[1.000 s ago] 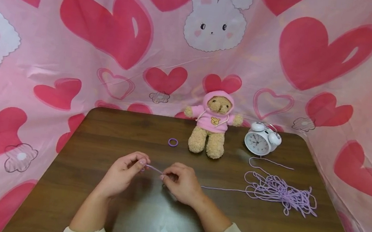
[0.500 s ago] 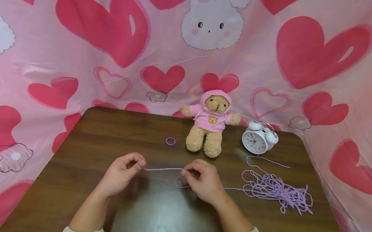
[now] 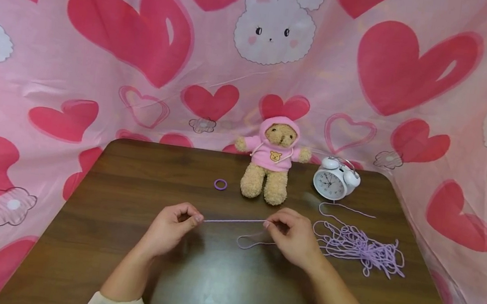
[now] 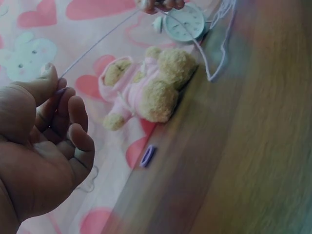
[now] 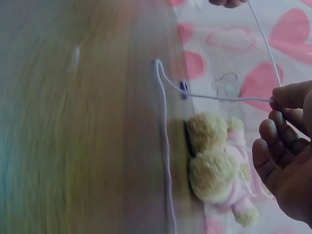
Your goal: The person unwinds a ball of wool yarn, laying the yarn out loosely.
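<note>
A thin lilac yarn [image 3: 234, 220] runs straight between both hands above the table. My left hand [image 3: 174, 227] pinches its end part between thumb and forefinger; in the left wrist view a short tail hangs across the fingers [image 4: 62, 109]. My right hand [image 3: 294, 238] pinches the same yarn farther along, thumb against forefinger. From the right hand the yarn droops into a loose bend on the table, then leads off to a tangled lilac pile [image 3: 369, 251] at the right, partly hidden by that hand.
A teddy bear [image 3: 273, 160] in a pink hoodie sits at the back of the brown table [image 3: 141, 175]. Left of it lies a purple ring [image 3: 220, 184]. A white twin-bell alarm clock [image 3: 335, 178] stands at the back right, behind the pile. Pink heart-print cloth [image 3: 221, 29] surrounds the table.
My right hand has moved rightward along the yarn, away from the left hand, so the straight stretch has grown longer. The left hand has shifted slightly right and keeps its pinch.
</note>
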The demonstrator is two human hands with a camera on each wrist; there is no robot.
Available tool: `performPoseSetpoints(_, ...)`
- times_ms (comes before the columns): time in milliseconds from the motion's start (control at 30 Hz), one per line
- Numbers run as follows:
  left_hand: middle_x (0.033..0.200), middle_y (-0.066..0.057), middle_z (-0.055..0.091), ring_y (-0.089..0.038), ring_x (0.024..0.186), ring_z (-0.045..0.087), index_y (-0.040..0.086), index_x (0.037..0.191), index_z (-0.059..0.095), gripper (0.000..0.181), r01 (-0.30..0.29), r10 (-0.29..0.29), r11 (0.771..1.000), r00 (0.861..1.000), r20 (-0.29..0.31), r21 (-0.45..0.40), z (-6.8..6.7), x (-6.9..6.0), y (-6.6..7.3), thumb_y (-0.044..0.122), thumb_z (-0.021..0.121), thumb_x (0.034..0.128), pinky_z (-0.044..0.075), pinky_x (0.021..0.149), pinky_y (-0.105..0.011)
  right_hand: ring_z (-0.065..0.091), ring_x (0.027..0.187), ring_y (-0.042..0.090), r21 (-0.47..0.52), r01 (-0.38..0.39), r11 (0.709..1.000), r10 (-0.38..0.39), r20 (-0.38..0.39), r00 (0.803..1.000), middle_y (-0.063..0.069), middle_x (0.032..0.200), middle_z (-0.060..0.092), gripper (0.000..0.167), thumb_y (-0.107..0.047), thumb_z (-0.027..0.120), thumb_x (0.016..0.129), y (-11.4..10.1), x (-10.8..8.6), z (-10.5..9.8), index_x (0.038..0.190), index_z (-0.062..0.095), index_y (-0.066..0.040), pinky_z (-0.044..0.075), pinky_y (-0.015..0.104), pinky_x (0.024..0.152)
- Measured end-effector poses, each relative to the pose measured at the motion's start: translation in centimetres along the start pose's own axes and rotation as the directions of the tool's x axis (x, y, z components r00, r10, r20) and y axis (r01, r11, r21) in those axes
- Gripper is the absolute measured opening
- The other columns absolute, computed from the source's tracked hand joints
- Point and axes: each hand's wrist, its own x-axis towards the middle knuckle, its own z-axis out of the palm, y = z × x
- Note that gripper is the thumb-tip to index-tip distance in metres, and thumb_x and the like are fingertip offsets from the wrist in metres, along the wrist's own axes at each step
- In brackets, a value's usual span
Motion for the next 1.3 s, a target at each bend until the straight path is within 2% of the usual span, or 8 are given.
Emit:
performPoseSetpoints(267,0.093,-0.007,0.072,-0.015,0.083,0.060,0.004,0.096,0.074,0.017,-0.028,0.026,0.999,0.996,0.085,0.020,2.9,1.3,0.7,0.021,0.075,0.0970,0.048,0.072,-0.026,0.057,0.073,0.005,-0.090,0.098,0.991,-0.103,-0.049,0.994,-0.014,0.088,0.068,0.007,-0.012,0.080,0.088,1.0,-0.7,-3.8,0.089,0.077,-0.018,0.041,0.015,0.064)
performPoseSetpoints(433,0.092,-0.004,0.073,-0.014,0.080,0.058,0.010,0.092,0.074,0.014,-0.048,0.048,0.999,0.993,0.110,-0.002,4.8,2.3,1.6,0.023,0.076,0.0959,0.047,0.069,-0.026,0.057,0.071,0.006,-0.140,0.118,0.983,-0.129,-0.070,0.989,-0.012,0.089,0.068,0.015,-0.005,0.081,0.085,1.4,-1.3,-6.3,0.089,0.077,-0.019,0.044,0.016,0.063)
performPoseSetpoints(667,0.087,0.002,0.070,-0.012,0.076,0.057,0.010,0.094,0.075,0.014,-0.085,0.086,0.996,0.985,0.152,-0.010,7.6,3.7,2.4,0.024,0.075,0.0973,0.047,0.067,-0.027,0.057,0.068,0.007,-0.209,0.095,0.973,-0.117,-0.094,0.989,-0.011,0.090,0.067,0.018,-0.003,0.084,0.082,2.0,-2.4,-9.0,0.089,0.077,-0.018,0.044,0.016,0.060)
performPoseSetpoints(833,0.089,0.003,0.071,-0.013,0.078,0.058,0.013,0.097,0.077,0.016,-0.082,0.081,0.997,0.976,0.202,-0.003,9.6,4.7,3.2,0.028,0.073,0.0982,0.048,0.069,-0.028,0.057,0.069,0.008,-0.257,0.076,0.964,-0.109,-0.119,0.987,-0.010,0.089,0.069,0.019,0.000,0.083,0.080,2.3,-3.0,-10.8,0.088,0.077,-0.016,0.044,0.015,0.063)
performPoseSetpoints(1100,0.092,0.006,0.073,-0.010,0.079,0.058,0.014,0.100,0.079,0.015,-0.085,0.088,0.996,0.964,0.251,-0.023,12.5,5.9,4.6,0.027,0.073,0.0985,0.048,0.071,-0.028,0.056,0.072,0.007,-0.371,-0.005,0.929,-0.050,-0.138,0.989,-0.014,0.090,0.067,0.019,-0.002,0.084,0.080,2.9,-4.3,-13.8,0.089,0.077,-0.018,0.044,0.015,0.066)
performPoseSetpoints(1300,0.093,0.008,0.074,-0.007,0.080,0.060,0.014,0.102,0.079,0.013,-0.091,0.099,0.995,0.952,0.289,-0.041,15.0,6.9,5.1,0.026,0.073,0.0986,0.049,0.072,-0.026,0.057,0.072,0.003,-0.414,-0.024,0.910,-0.056,-0.178,0.982,-0.015,0.088,0.068,0.022,-0.001,0.086,0.077,3.6,-5.4,-15.9,0.087,0.077,-0.018,0.045,0.014,0.067)
